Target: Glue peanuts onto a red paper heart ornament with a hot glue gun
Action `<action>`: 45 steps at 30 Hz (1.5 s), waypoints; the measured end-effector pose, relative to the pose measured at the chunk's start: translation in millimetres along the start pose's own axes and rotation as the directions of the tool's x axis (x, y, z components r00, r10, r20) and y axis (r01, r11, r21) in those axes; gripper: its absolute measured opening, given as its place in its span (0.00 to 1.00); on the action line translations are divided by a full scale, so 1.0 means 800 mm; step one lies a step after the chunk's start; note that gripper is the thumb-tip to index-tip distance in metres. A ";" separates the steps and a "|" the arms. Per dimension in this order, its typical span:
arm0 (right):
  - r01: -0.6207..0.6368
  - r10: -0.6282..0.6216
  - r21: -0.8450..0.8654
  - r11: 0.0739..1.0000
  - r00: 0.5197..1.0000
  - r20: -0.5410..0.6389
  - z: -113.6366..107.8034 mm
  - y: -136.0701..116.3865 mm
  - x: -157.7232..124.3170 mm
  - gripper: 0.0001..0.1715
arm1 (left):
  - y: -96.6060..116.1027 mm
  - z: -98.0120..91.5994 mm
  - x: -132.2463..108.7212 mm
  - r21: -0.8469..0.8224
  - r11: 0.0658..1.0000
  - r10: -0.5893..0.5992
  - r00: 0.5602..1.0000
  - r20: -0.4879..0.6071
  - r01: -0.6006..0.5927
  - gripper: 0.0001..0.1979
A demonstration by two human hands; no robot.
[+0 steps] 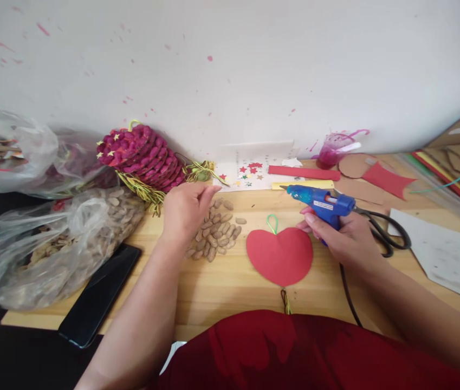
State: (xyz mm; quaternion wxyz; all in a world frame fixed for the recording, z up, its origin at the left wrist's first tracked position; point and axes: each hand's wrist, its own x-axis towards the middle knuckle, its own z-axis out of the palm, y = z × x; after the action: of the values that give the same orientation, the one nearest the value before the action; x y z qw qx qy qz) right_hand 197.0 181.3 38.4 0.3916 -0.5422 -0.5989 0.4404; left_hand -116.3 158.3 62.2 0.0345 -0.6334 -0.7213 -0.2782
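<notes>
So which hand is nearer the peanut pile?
Left. The left hand is over the peanut pile, at its upper left; the right hand holds the glue gun beyond the red paper heart.

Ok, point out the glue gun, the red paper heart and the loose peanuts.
glue gun (pixel 329 205): head view, blue body.
red paper heart (pixel 280 257): head view, its middle.
loose peanuts (pixel 218 234): head view, pile's middle.

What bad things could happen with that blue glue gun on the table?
The blue glue gun in the right hand points toward the left hand by the pile of nuts; if hot, it might burn reaching fingers. Its black cord trails off the front edge of the table, so a snag could jerk the gun. The phone overhangs the table edge and could get knocked off.
</notes>
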 end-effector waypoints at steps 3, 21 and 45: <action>-0.006 0.006 0.054 0.999 1.000 0.006 0.000 -0.007 -0.001 0.20 | 0.000 0.008 -0.001 -0.079 0.988 0.138 0.988 0.075 -0.132 0.15; 0.034 -0.033 -0.013 0.999 0.999 0.027 -0.001 -0.006 -0.002 0.19 | -0.006 0.040 -0.001 -0.122 0.930 0.367 0.907 0.209 -0.348 0.11; 0.038 -0.036 -0.044 0.998 0.998 0.060 0.003 0.001 -0.005 0.13 | 0.061 0.023 -0.042 -0.174 0.816 0.578 0.778 0.246 -0.551 0.05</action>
State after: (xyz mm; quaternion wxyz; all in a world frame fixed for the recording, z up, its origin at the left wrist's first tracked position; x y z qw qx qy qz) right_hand 195.2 176.8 37.3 0.3693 -0.5265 -0.6300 0.4354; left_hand -58.8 138.7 50.2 -0.0180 -0.8547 -0.4817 -0.1927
